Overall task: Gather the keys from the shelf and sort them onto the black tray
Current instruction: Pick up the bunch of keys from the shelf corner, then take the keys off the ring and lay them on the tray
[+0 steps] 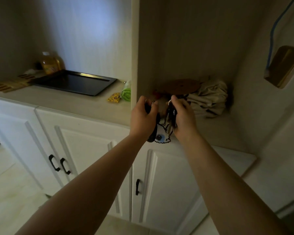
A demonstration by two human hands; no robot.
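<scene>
My left hand (143, 116) is closed around a dark key fob with a metal ring, and a black strap with a white and blue charm (161, 138) hangs below it. Just to its right, my right hand (183, 116) grips a bunch of keys (171, 119) whose metal blades hang down between the two hands. Both hands are at the front of the shelf niche (215, 131), right of the white divider panel. The black tray (75, 83) lies flat on the counter to the left, with nothing visible in it.
A folded beige cloth (209, 97) and a round brown lid (183, 86) sit deep in the niche. On the counter: a green roll (126, 92), a yellow packet (114, 97), a juice bottle (50, 62), wooden racks (8, 84). White cabinet doors below.
</scene>
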